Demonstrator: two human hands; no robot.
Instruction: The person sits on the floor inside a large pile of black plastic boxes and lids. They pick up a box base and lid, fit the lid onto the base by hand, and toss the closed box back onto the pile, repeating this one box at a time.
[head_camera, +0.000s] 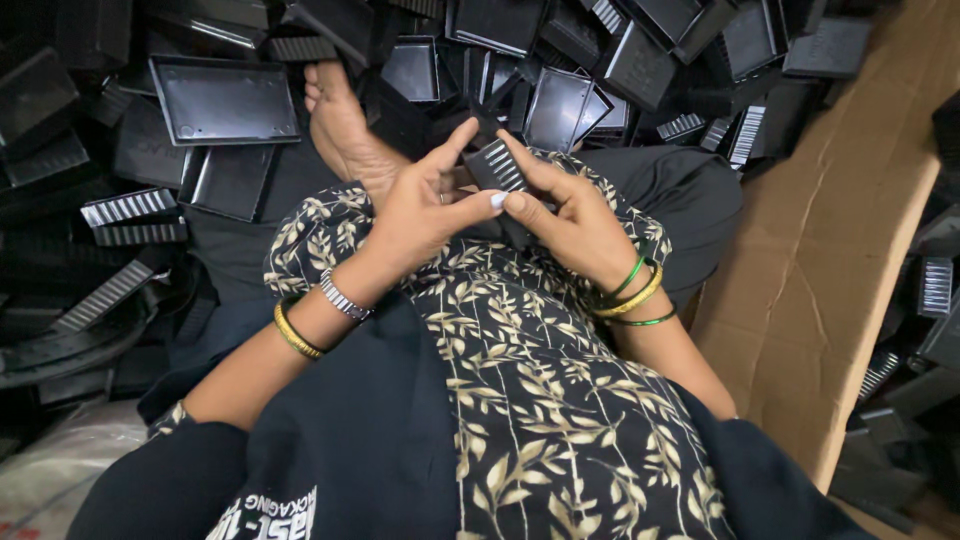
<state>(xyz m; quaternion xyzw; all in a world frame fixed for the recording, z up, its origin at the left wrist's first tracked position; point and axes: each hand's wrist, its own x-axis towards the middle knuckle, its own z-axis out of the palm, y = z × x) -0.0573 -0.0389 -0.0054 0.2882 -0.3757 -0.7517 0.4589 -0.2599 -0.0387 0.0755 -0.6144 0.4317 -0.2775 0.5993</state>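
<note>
Both hands meet over my lap on a small black plastic part (493, 163) with white ribbed slats. My left hand (420, 205) grips it from the left, thumb pressed along its lower edge. My right hand (570, 215) holds it from the right, forefinger stretched up along its top side. Bangles and a watch sit on my wrists. I sit on the floor with one bare foot (340, 130) stretched out ahead.
A big heap of black plastic trays (222, 100) and ribbed black parts (128, 207) lies ahead and to the left. A brown cardboard sheet (830, 260) leans at the right, with more black parts (935, 285) beyond it. A whitish sack (60, 465) lies at lower left.
</note>
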